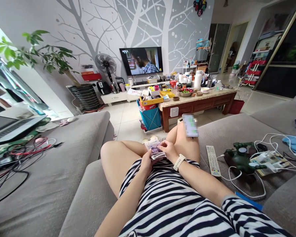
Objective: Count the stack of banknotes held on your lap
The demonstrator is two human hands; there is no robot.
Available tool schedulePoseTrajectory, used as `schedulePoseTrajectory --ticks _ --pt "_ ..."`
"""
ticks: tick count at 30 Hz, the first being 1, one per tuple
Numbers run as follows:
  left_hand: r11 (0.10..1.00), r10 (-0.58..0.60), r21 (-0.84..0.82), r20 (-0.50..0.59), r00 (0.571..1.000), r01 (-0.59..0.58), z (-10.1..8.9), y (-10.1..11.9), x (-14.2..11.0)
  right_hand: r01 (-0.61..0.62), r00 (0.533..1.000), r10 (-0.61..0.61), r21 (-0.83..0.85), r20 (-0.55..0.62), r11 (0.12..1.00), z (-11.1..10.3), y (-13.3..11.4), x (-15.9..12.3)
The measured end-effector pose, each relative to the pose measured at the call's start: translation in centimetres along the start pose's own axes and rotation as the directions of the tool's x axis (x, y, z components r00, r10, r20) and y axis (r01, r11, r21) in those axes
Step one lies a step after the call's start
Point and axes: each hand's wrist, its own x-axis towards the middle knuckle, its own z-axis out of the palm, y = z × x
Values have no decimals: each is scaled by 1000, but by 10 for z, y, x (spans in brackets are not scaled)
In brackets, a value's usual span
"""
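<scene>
I sit on a grey sofa [64, 177] in a striped dress, with both hands in my lap. My left hand [147, 162] grips a stack of banknotes [155, 148] from below. My right hand [168, 149], with a white watch on its wrist, pinches the top notes of the same stack. A phone [190, 125] with a lit screen rests on my right knee, just above the hands.
A TV remote [213, 160], a green toy fist [240, 159] and a power strip [270, 161] with white cables lie on the sofa to my right. A laptop [12, 126] and tangled cables lie at left. A cluttered coffee table [199, 102] and a TV [141, 61] stand ahead.
</scene>
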Motion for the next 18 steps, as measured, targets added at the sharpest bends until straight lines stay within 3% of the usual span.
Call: schedulePoseTrajectory --ticks 8,14,18 --pt "986 -58 -157 -22 998 54 5 4 0 -35 999 32 86 38 996 -4 -2 -4" --pt "992 -55 -116 -43 998 50 2 2 4 -135 977 85 265 194 955 -6 -7 -4" --pt "992 -68 -107 -52 996 62 0 2 4 -146 973 83 294 216 945 -6 -11 -6"
